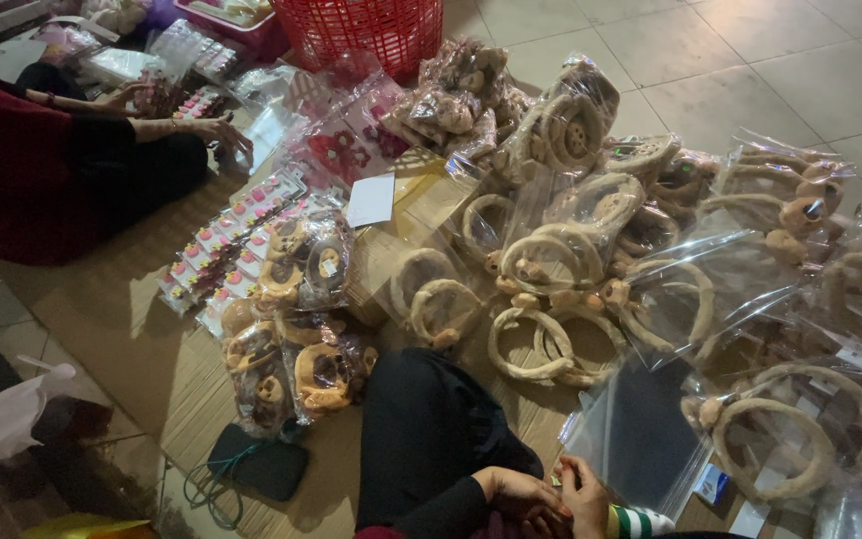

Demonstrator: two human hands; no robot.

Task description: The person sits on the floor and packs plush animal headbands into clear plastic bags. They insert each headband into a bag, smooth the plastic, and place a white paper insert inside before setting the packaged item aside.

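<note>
My left hand (514, 494) and my right hand (583, 496) meet at the bottom edge, fingers curled and touching each other just past my black-trousered knee (429, 429). What they pinch between them is too small and dark to tell. My right hand, in a green-and-white striped cuff, sits against the near corner of a stack of clear plastic bags (641, 429). Loose beige plush headbands (531, 344) lie just beyond on the cardboard sheet (142, 339).
Bagged plush headbands (750, 200) are piled to the right and at the back. Bagged brown plush pieces (301, 369) lie left of my knee, beside a dark pouch (256, 464). Another person's hand (219, 132) rests top left near cards of small clips (231, 250). A red basket (361, 30) stands behind.
</note>
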